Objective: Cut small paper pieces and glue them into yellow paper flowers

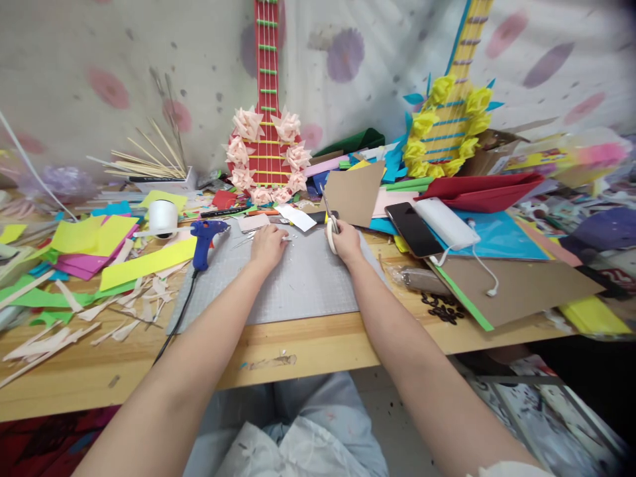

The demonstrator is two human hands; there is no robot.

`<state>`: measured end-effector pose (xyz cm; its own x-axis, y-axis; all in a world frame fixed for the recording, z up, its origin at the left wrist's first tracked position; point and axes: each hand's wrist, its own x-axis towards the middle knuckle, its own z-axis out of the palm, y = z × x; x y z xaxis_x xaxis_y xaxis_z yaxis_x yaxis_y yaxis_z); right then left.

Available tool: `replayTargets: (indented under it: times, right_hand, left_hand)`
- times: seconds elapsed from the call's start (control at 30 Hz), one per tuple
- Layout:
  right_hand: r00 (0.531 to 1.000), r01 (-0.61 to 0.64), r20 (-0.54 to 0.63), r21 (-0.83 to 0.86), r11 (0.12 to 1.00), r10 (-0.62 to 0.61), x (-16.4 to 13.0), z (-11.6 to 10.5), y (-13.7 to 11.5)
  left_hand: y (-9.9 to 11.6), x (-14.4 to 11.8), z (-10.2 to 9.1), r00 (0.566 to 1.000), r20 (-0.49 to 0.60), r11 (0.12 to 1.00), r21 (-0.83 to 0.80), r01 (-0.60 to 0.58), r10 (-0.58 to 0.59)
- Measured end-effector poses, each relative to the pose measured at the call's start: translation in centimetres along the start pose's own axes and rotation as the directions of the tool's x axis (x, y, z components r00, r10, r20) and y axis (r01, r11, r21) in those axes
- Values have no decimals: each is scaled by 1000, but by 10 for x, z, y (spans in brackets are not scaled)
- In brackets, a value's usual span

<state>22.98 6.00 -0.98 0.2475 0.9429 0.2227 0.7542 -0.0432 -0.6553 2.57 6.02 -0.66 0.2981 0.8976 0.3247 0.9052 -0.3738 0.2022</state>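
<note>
Right hand (346, 242) is gripping white-handled scissors (330, 224), blades pointing up, over the grey cutting mat (298, 278). Left hand (268, 246) is lying fingers-down on the mat's far edge — can't tell if it's pinching anything — blue glue gun (205, 240) just beside.

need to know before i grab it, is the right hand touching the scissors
Touching. The head view shows the right hand closed around the white handle of the scissors, blades pointing up and away over the grey cutting mat.
</note>
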Motion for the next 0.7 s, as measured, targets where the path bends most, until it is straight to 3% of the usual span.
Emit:
replayTargets:
  times: [0.3, 0.47, 0.57, 0.7]
  right_hand:
    - [1000, 12, 16, -48, 999, -12, 2, 1, 1]
    - [993, 118, 48, -155, 981, -112, -6, -2, -10]
    - [959, 270, 148, -231, 935, -240, -16, 0, -26]
    - [900, 411, 269, -260, 873, -344, -29, 7, -41]
  left_hand:
    - [-14, -6, -4, 990, -102, 979, -189, 79, -100]
    - [-46, -19, -26, 925, -229, 945, -193, 263, -304]
    - [-58, -27, -37, 911, -207, 933, -132, 336, -357]
    - [-53, -28, -39, 946, -90, 950, -11, 313, -313]
